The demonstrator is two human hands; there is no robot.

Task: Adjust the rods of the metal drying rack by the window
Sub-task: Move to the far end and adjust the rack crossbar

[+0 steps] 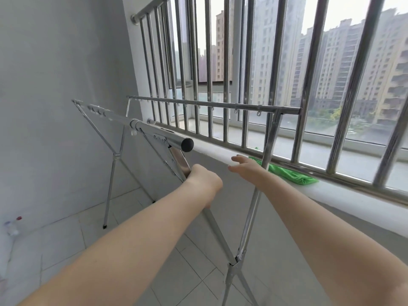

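Left hand grips the drying rack leg; right hand hovers spread near it.

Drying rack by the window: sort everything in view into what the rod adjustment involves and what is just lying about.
Part of the job:
- drying rack
- near rod with black end cap
- far rod with hooks
- left hand, closed on a rack leg
- right hand, open

Just lying about:
- green cloth on the sill
- bottles by the wall

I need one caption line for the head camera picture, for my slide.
Left hand grips a leg of the metal drying rack while the open right hand reaches toward the windowsill.
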